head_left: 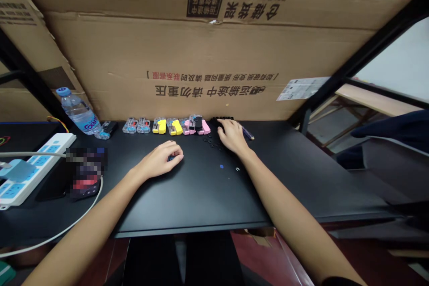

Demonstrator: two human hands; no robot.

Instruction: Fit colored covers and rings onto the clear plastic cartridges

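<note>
My left hand rests above the black table, its fingers curled round a small dark and bluish thing that they mostly hide. Farther back, my right hand reaches over a clump of small black parts by the cardboard, fingers apart and touching or just above them. Several little black rings lie left of its wrist. Beside it is a dark, pen-like stick. Along the back edge stand clear-cased small devices, some with yellow parts and some with pink parts.
A cardboard sheet walls off the back. At left are a water bottle, a power strip, a white cable and a black phone-like slab. A blue disc and a whitish bit lie mid-table.
</note>
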